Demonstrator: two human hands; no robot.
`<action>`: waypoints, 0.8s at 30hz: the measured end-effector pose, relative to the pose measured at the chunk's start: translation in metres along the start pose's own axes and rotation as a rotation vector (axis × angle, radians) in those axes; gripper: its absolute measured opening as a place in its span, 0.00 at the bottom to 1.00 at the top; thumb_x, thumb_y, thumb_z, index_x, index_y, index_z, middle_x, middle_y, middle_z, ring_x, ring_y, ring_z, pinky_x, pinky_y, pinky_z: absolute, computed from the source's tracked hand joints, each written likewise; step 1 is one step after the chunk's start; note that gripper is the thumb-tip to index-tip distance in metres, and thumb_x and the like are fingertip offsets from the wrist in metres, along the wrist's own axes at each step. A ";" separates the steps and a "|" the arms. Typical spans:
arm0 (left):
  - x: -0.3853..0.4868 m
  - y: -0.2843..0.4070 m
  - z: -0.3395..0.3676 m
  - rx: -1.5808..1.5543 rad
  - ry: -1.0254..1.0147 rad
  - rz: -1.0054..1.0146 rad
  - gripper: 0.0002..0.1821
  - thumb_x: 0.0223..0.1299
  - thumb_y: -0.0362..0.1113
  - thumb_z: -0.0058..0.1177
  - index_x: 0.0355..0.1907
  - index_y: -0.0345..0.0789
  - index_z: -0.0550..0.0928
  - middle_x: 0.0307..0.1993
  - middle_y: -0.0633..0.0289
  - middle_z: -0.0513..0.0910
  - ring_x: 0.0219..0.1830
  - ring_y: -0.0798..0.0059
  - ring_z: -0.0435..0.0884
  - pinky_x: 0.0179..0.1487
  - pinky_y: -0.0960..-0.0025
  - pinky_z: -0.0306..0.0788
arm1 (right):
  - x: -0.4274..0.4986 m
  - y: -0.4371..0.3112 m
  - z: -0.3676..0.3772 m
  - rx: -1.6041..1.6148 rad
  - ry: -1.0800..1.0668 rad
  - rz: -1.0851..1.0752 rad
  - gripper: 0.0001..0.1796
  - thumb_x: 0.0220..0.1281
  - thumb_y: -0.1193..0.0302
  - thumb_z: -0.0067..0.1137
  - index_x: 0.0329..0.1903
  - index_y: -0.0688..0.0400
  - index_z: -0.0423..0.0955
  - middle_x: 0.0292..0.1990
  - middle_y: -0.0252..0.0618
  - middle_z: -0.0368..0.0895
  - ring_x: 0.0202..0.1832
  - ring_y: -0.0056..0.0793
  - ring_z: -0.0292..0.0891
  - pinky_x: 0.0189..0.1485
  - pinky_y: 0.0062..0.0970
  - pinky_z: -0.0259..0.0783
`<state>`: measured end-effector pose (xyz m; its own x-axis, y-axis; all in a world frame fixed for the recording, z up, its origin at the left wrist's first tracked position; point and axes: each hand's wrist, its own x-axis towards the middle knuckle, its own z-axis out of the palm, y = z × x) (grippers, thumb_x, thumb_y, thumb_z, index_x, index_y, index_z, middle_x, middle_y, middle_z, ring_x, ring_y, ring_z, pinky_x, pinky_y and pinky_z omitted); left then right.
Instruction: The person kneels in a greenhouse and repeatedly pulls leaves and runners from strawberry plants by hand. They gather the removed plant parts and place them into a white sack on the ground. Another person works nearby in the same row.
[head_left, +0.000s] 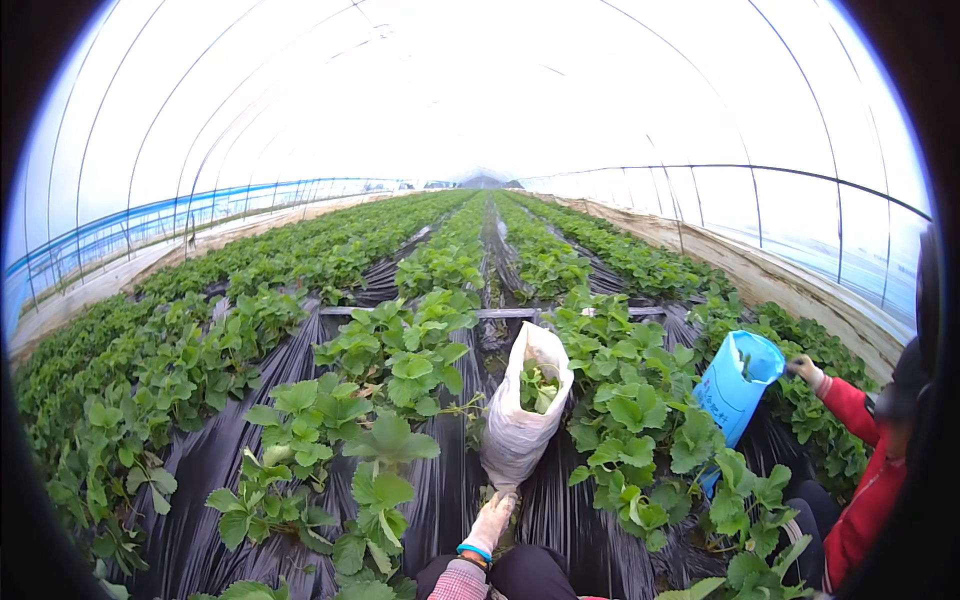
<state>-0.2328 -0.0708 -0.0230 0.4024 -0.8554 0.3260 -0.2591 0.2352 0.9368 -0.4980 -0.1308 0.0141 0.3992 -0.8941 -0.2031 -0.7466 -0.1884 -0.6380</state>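
My left hand (491, 521), in a pale work glove with a blue cuff, grips the narrow lower end of a white plastic sack (517, 442). The sack leans in the furrow between two rows of leafy strawberry plants (634, 409), its mouth open and facing up. Green leaves and stems (538, 390) lie inside it. My right hand is out of view. My dark-trousered knees (532, 574) are at the bottom edge, just below the sack.
At the right, a co-worker in a red jacket (862, 502) reaches a gloved hand beside a blue sack (731, 390). Black plastic film (442, 472) covers the ground between rows. A narrow crossbar (502, 313) spans the furrows ahead, under the arched tunnel.
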 end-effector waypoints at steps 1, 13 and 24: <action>0.002 -0.010 -0.001 0.042 -0.004 0.060 0.22 0.61 0.34 0.49 0.59 0.34 0.73 0.43 0.53 0.78 0.41 0.61 0.77 0.46 0.64 0.72 | 0.008 -0.007 -0.003 0.002 0.005 0.009 0.10 0.60 0.66 0.53 0.34 0.56 0.82 0.35 0.48 0.84 0.36 0.45 0.81 0.45 0.38 0.76; 0.085 0.017 0.031 0.181 -0.132 0.160 0.14 0.65 0.31 0.48 0.53 0.33 0.74 0.53 0.47 0.74 0.54 0.50 0.75 0.57 0.60 0.71 | 0.083 0.033 0.065 -0.005 -0.159 0.254 0.11 0.60 0.66 0.53 0.34 0.56 0.82 0.35 0.48 0.84 0.36 0.45 0.81 0.45 0.38 0.76; 0.169 -0.038 0.044 -0.484 -0.064 -0.493 0.39 0.69 0.50 0.44 0.70 0.24 0.55 0.68 0.42 0.61 0.68 0.48 0.65 0.68 0.55 0.60 | 0.103 0.055 0.107 -0.022 -0.412 0.574 0.11 0.60 0.65 0.52 0.35 0.56 0.83 0.35 0.48 0.84 0.37 0.45 0.82 0.45 0.38 0.76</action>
<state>-0.1935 -0.2444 -0.0091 0.3161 -0.9373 -0.1469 0.3674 -0.0219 0.9298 -0.4414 -0.1895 -0.1215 0.1048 -0.6284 -0.7708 -0.9082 0.2552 -0.3316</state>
